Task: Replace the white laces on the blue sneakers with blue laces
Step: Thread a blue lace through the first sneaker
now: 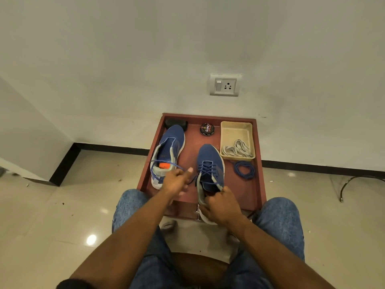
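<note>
Head view: right hand (221,207) grips the heel of the near blue knit sneaker (210,163) on the reddish-brown wooden tray (257,184), left hand (177,180) pinches its blue lace (192,180); white laces (237,150) fill the beige plastic bin (226,130) beyond.

Black round polish tin (207,129): lid reads "Cherry".

You wear faded, mottled blue denim jeans (279,222) on both legs; your forearms are bare, with a dark sleeve edge (73,284) showing left of the jeans.
</note>
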